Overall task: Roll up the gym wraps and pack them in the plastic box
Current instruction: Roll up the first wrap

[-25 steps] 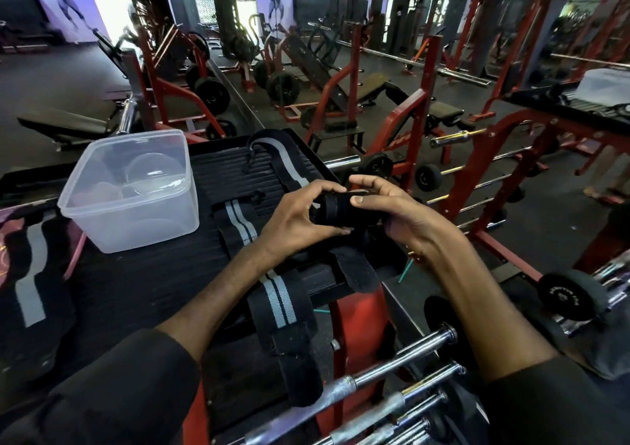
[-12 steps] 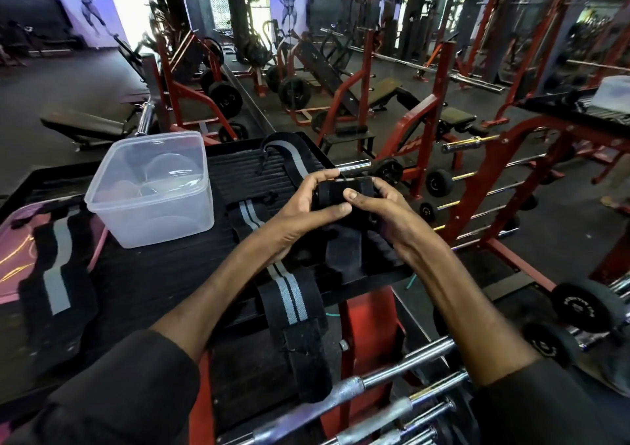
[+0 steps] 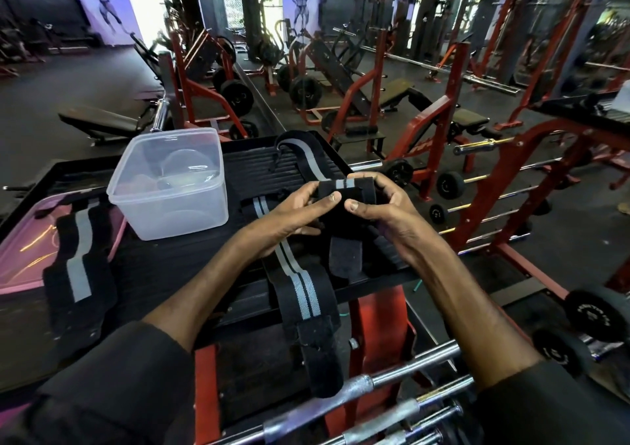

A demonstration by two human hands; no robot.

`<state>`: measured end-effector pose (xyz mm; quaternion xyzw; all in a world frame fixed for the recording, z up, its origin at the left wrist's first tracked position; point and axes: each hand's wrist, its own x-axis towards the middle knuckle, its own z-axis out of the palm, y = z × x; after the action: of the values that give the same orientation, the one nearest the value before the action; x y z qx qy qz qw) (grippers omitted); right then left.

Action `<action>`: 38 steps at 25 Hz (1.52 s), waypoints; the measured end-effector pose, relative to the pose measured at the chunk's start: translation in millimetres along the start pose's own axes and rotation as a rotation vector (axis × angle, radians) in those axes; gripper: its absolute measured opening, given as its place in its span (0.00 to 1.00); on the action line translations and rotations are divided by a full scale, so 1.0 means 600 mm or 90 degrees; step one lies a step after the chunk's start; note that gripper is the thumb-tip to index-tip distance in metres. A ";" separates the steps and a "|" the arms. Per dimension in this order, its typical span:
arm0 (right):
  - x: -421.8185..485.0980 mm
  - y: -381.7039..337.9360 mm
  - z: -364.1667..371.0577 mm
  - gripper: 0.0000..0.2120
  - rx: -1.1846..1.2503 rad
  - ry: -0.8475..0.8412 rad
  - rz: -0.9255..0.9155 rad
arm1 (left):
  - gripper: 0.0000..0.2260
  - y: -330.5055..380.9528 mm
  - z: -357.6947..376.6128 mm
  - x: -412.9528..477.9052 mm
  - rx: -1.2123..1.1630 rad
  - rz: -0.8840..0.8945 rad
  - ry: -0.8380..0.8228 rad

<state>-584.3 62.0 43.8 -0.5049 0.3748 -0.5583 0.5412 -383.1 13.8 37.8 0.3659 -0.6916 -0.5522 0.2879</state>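
A partly rolled black gym wrap (image 3: 344,190) with grey stripes is held over the black ribbed rack top (image 3: 252,168). My left hand (image 3: 293,212) grips its left end and my right hand (image 3: 378,206) grips its right end, thumbs pressed on the front. Its loose black tail (image 3: 344,257) hangs down below the roll. A second striped wrap (image 3: 300,294) lies flat under my left wrist and droops over the front edge. A third wrap (image 3: 303,158) lies behind my hands. The clear plastic box (image 3: 170,185) stands open to the left.
A fourth black wrap (image 3: 78,267) lies on a pink lid (image 3: 20,247) at the far left. Chrome barbell bars (image 3: 375,397) stick out below the rack front. Red benches and weight racks (image 3: 443,131) fill the gym floor behind and to the right.
The roll has been turned in my hands so its grey stripe now faces up. Both hands shifted slightly left and further over the rack top, and more of the tail is wound in.
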 end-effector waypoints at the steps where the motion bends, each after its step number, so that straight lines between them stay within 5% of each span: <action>1: 0.001 0.001 -0.001 0.22 -0.004 -0.011 -0.005 | 0.20 0.000 -0.001 0.000 0.007 0.011 0.011; 6: 0.011 -0.007 -0.014 0.27 -0.014 -0.080 0.056 | 0.19 -0.016 -0.004 -0.004 0.006 0.147 0.114; 15: 0.015 -0.009 -0.007 0.10 -0.012 -0.093 0.178 | 0.29 -0.010 -0.013 -0.007 0.141 0.304 0.131; 18: 0.022 -0.002 -0.004 0.12 -0.013 -0.038 0.130 | 0.28 -0.008 -0.024 -0.006 0.081 0.232 0.085; 21: 0.021 0.005 0.004 0.22 0.020 -0.014 0.056 | 0.23 -0.007 -0.028 -0.006 -0.084 0.042 -0.012; 25: 0.012 0.006 0.011 0.32 -0.018 -0.020 0.007 | 0.35 -0.019 -0.036 -0.001 -0.057 -0.075 -0.060; 32: 0.020 0.007 0.015 0.40 0.027 -0.093 -0.018 | 0.22 -0.028 -0.015 -0.012 -0.002 0.167 0.136; 35: 0.026 -0.001 0.008 0.32 0.171 -0.131 0.059 | 0.27 -0.028 -0.019 -0.015 -0.005 0.197 0.165; 38: 0.031 0.008 0.016 0.21 0.047 -0.093 0.114 | 0.29 -0.016 -0.016 -0.023 0.009 0.227 0.179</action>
<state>-572.2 44.3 44.0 -0.4883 0.3572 -0.4826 0.6333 -365.8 18.4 30.9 0.3132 -0.7022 -0.4313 0.4721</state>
